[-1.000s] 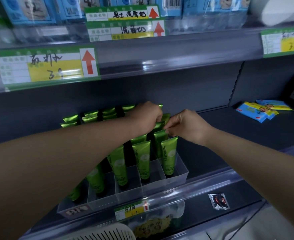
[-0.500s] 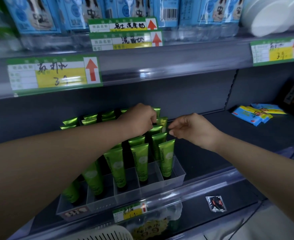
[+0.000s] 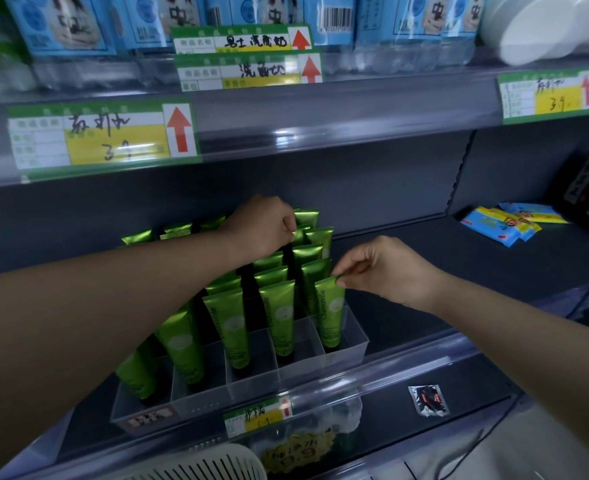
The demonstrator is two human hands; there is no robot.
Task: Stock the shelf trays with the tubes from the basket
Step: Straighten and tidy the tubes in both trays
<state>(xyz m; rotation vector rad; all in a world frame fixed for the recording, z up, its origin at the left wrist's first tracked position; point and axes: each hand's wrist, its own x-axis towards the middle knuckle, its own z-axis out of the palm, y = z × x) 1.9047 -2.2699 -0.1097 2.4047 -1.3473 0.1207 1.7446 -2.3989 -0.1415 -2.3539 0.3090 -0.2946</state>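
Several green tubes stand cap-down in rows in a clear divided tray (image 3: 350, 355) on the dark middle shelf. My left hand (image 3: 265, 226) reaches over the rows and pinches the crimped top of a tube (image 3: 308, 218) near the back right. My right hand (image 3: 386, 271) pinches the top corner of the front tube (image 3: 331, 317) in the rightmost lane. A corner of the white slotted basket (image 3: 199, 465) shows at the bottom edge; its contents are hidden.
Blue packs (image 3: 504, 225) lie on the shelf at the right. The upper shelf holds blue boxes (image 3: 64, 26) behind price labels (image 3: 102, 138). A small foil sachet (image 3: 428, 400) lies on the lower shelf, and a price tag (image 3: 258, 415) hangs below the tray.
My right hand has come forward and down from the back of the rows to the front tube of the rightmost lane. My left hand stays at the back tubes.
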